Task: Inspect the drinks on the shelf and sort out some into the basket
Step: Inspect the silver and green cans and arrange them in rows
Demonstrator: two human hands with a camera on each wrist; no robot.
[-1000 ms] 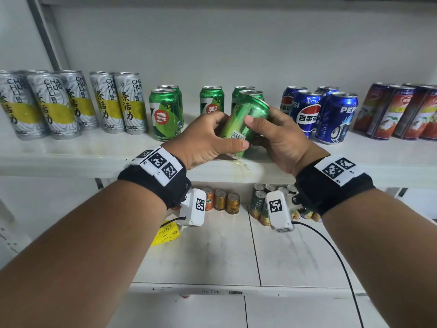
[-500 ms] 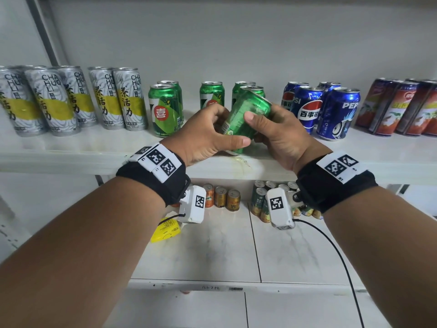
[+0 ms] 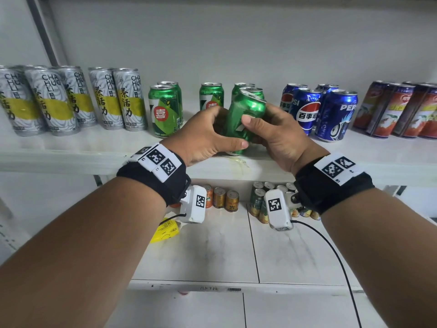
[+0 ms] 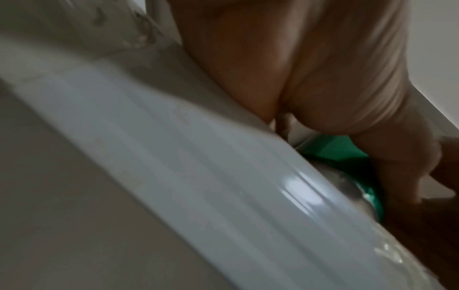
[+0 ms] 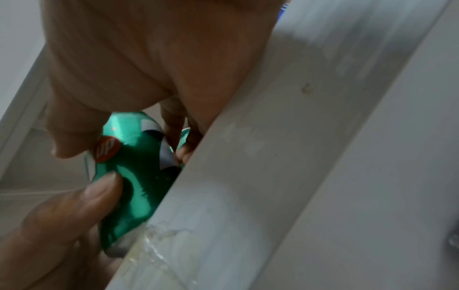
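Both hands' grip clamped on one green can (image 3: 246, 119): left hand (image 3: 208, 136) low on its body, right hand (image 3: 276, 133) higher up. Can tilted, top leaning away-right, just above the shelf (image 3: 71, 150) front edge. Basket not in view; neither hand clearly nearer.

A white shelf (image 3: 71, 152) crosses the middle of the frame, carrying silver-yellow cans (image 3: 128, 100) at left, green cans (image 3: 165, 111) centre, blue cans (image 3: 335, 114) and red cans (image 3: 387, 110) at right.
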